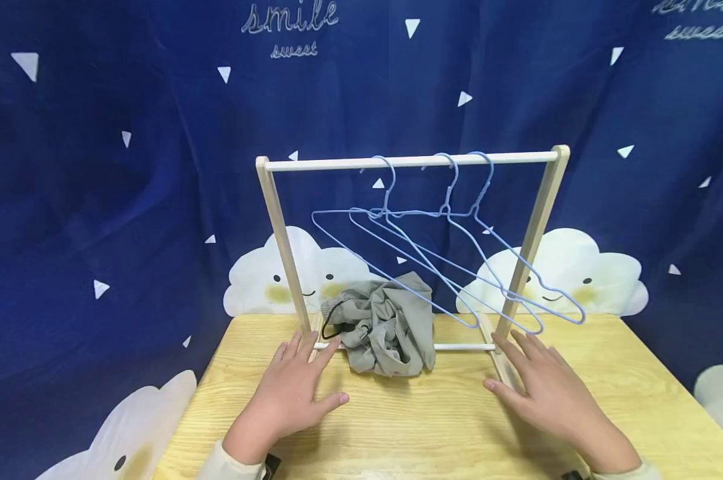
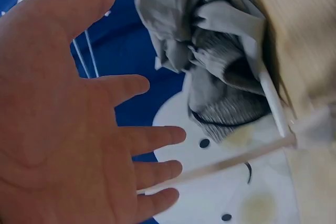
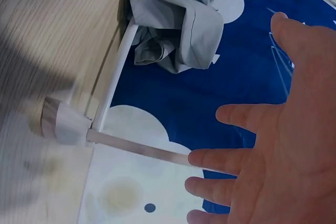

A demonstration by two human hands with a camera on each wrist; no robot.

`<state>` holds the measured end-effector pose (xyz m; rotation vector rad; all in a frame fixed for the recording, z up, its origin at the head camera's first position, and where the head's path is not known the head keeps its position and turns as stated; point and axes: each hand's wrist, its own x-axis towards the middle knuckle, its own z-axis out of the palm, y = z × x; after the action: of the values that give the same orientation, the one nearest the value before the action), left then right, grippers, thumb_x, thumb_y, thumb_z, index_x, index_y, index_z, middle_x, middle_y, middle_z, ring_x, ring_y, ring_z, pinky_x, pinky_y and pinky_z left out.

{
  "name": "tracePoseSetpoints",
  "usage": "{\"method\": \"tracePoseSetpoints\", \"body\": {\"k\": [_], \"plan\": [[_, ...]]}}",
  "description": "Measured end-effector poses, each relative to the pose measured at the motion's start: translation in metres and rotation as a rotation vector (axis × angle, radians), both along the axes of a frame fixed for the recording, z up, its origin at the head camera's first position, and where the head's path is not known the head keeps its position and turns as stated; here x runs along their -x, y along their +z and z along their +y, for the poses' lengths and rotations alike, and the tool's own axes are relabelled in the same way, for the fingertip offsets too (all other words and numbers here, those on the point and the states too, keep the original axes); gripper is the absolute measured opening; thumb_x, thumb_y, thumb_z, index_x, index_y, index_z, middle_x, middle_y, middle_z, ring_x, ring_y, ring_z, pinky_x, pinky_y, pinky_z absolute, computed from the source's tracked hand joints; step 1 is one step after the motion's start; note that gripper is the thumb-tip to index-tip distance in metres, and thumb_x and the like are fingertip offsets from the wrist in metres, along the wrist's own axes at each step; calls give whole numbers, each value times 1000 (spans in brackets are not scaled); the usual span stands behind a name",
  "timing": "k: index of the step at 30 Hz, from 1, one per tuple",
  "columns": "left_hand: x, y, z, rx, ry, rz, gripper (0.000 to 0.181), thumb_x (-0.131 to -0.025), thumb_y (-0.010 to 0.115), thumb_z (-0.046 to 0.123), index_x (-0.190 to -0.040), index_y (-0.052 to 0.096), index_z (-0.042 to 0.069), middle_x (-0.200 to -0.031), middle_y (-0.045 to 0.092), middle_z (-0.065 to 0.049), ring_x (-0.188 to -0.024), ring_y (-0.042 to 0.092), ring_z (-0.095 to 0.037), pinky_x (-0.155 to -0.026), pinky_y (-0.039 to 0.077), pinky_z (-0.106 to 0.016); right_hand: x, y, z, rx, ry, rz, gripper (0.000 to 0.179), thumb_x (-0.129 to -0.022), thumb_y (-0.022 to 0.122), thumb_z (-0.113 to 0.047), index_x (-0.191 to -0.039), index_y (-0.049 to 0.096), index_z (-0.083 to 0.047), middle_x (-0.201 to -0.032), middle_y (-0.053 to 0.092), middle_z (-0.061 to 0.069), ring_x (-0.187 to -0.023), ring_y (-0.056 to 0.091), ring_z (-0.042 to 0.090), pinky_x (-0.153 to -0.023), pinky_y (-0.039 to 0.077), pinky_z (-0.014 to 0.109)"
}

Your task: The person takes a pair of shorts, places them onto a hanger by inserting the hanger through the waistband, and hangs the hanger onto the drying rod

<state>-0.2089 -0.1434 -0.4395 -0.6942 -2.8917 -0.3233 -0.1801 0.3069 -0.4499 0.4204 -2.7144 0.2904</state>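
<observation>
Both hands hover over the table with fingers spread and nothing in them. My left hand (image 1: pixel 289 390) is in front of the left foot of a small wooden clothes rack (image 1: pixel 409 162). Opposite it, my right hand (image 1: pixel 544 387) is by the rack's right foot. Between them a crumpled grey garment (image 1: pixel 391 327) with a gathered elastic edge and a black cord lies over the rack's low white bar (image 1: pixel 463 347). In the left wrist view the garment (image 2: pixel 210 40) shows beyond the fingers; the right wrist view shows its other side (image 3: pixel 184 24).
Three blue wire hangers (image 1: pixel 445 212) hang from the top bar at varied angles, their lower ends reaching forward above the garment. Behind the light wooden table (image 1: pixel 409 427) hangs a dark blue curtain (image 1: pixel 157 167) with white triangles and smiling clouds.
</observation>
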Motion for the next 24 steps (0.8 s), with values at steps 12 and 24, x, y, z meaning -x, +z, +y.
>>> {"method": "tracePoseSetpoints", "body": {"k": [12, 24], "plan": [[44, 17, 45, 1, -144, 148, 78, -94, 82, 52, -160, 55, 21, -122, 70, -11, -102, 65, -28, -90, 58, -46, -11, 10, -17, 0, 31, 16, 80, -97, 74, -62, -162, 53, -20, -159, 53, 27, -149, 46, 54, -113, 40, 76], [90, 9, 73, -48, -249, 130, 53, -91, 90, 31, -140, 73, 22, -125, 76, -3, -115, 71, -25, -90, 63, -46, -15, 6, -26, 2, 16, -2, 81, -97, 71, -67, -162, 53, -23, -162, 52, 24, -152, 44, 52, -117, 39, 73]]}}
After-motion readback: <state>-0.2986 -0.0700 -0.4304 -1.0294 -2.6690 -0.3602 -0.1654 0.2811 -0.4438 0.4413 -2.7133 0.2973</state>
